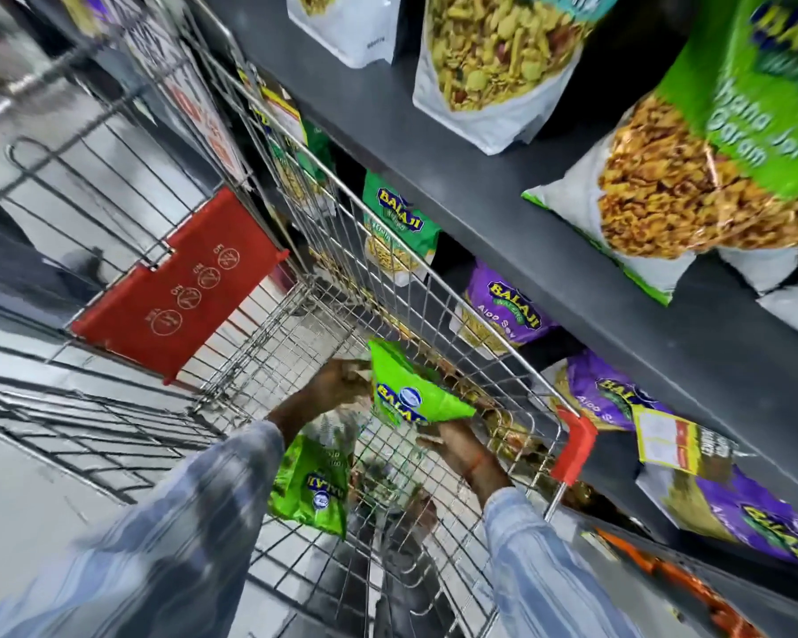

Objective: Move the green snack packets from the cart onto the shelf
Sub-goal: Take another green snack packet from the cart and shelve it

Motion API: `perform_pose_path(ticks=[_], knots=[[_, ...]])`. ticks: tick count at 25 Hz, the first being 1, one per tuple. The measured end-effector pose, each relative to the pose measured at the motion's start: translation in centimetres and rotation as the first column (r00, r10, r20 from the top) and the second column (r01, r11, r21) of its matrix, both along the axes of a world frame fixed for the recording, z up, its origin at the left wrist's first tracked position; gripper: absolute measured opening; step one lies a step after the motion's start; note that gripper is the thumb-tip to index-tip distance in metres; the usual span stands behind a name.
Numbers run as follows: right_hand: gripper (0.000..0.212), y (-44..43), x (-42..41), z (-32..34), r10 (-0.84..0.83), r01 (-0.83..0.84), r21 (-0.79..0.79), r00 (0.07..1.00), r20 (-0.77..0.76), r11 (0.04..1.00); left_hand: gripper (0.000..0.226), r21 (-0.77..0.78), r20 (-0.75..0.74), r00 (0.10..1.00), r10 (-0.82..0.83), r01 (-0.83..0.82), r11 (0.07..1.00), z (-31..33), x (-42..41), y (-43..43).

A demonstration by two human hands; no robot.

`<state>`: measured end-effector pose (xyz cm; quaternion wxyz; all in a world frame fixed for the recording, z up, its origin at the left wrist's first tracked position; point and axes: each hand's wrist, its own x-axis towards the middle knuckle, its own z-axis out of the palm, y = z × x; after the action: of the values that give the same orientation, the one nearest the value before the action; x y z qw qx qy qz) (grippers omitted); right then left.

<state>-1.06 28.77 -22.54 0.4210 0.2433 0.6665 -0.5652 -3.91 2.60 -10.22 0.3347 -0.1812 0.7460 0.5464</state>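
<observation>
Both my hands reach down into the wire cart (434, 287). A bright green snack packet (408, 389) is held up inside the basket, tilted. My left hand (337, 379) grips its left edge and my right hand (452, 442) holds it from below. A second green packet (312, 483) lies lower in the cart, under my left forearm. The dark grey shelf (549, 232) runs along the right of the cart. The view is motion-blurred.
On the shelves stand green packets (399, 223), purple packets (505, 310), and large white and green bags (719, 145) above. A red child-seat flap (176, 287) hangs in the cart, with a red corner guard (572, 448). Another cart's wire frame (88, 430) is at the left.
</observation>
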Motion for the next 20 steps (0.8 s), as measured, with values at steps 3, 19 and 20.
perform_pose_path(ticks=[3, 19, 20], knots=[[0.022, -1.5, -0.2, 6.4, -0.114, 0.117, -0.080, 0.993, 0.038, 0.990, 0.037, 0.000, -0.094, 0.996, -0.012, 0.012, 1.000, 2.5, -0.2, 0.2], [0.058, -0.8, -0.4, 30.1, 0.044, -0.097, -0.039, 0.727, -0.685, 0.994, 0.033, 0.180, -0.521, 0.824, 0.221, -0.147, 0.973, 20.0, 3.2, 4.7], [0.061, -0.3, -0.3, 31.2, 0.027, -0.055, -0.015, 0.688, -0.725, 0.998, 0.037, 0.188, -0.541, 0.812, 0.219, -0.136, 0.973, 21.0, 2.9, 5.3]])
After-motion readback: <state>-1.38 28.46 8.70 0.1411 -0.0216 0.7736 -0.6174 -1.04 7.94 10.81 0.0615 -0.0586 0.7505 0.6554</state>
